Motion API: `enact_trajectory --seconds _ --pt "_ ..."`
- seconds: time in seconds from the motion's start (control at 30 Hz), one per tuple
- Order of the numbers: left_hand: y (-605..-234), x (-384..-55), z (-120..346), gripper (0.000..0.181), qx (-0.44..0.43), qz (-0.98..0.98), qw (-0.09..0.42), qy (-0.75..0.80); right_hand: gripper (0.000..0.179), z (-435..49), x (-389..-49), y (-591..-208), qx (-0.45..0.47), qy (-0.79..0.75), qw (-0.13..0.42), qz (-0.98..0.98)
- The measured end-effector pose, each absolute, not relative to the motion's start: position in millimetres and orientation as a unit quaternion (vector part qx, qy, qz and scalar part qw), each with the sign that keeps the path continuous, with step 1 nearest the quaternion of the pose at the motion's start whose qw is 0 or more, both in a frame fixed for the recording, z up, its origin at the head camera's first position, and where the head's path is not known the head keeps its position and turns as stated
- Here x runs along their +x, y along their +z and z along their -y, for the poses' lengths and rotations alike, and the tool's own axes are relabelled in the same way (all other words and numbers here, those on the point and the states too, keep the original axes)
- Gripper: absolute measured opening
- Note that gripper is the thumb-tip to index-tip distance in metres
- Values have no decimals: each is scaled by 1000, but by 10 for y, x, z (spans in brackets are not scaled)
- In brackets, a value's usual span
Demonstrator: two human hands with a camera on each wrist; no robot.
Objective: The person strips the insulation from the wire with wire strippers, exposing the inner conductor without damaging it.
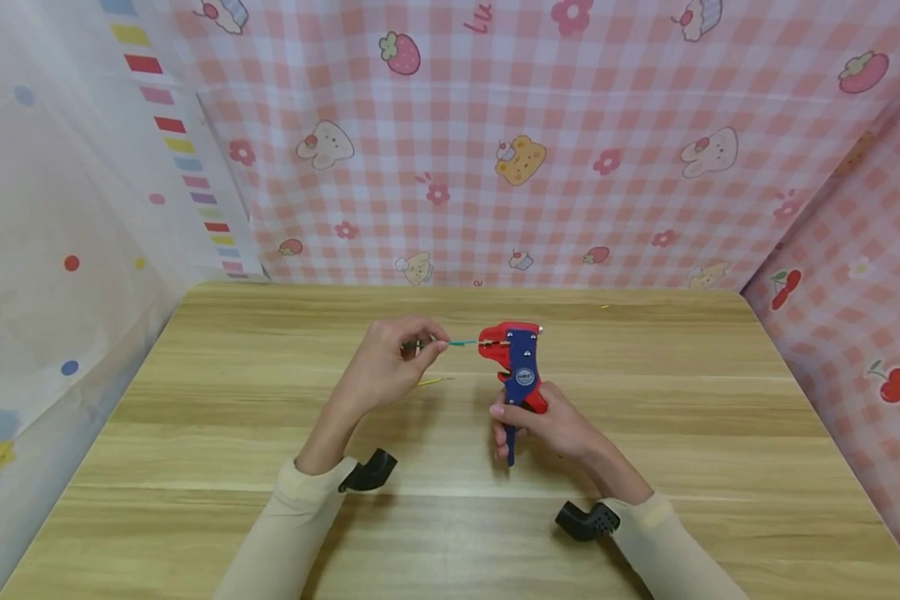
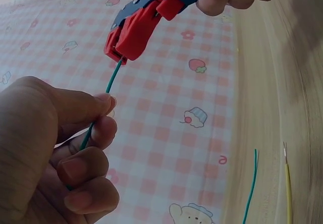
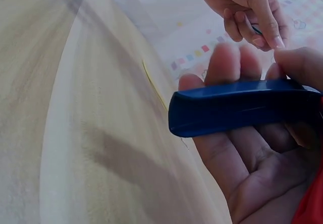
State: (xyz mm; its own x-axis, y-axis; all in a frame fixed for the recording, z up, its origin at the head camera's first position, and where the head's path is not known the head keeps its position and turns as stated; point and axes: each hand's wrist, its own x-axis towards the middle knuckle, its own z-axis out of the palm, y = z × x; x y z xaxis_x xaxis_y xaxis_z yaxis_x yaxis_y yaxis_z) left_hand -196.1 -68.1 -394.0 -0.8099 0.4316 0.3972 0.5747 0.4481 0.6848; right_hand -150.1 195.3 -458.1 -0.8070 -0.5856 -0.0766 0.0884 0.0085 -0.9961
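My left hand (image 1: 393,358) pinches a thin green wire (image 2: 113,77) between thumb and fingertips. The wire's tail runs back through the curled fingers, and its front end reaches the mouth of a red and blue wire stripper (image 1: 523,358). My right hand (image 1: 558,421) holds that stripper by its handles, thumb in front and fingers behind. In the right wrist view the blue handle (image 3: 242,108) lies across the fingers. The stripper stands upright above the table, its head turned toward the left hand.
On the wooden table (image 1: 450,533) lie a yellow wire (image 2: 288,188) with a bared copper end and a second green wire (image 2: 252,183). A tiny yellow scrap (image 1: 604,307) sits near the back edge. Patterned cloth (image 1: 465,108) hangs behind the table, with more at both sides.
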Motion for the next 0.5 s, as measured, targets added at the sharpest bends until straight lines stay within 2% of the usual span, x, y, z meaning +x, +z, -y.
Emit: enact_trajectory --seconds 0.27,0.5 --pt "-3945 -1971 702 5 -298 845 78 -436 35 -2004 -1523 -4586 -204 -682 253 -656" --pt "-3960 -1991 728 4 -295 846 77 -437 17 -2022 -1526 -4591 -216 -680 242 -658"
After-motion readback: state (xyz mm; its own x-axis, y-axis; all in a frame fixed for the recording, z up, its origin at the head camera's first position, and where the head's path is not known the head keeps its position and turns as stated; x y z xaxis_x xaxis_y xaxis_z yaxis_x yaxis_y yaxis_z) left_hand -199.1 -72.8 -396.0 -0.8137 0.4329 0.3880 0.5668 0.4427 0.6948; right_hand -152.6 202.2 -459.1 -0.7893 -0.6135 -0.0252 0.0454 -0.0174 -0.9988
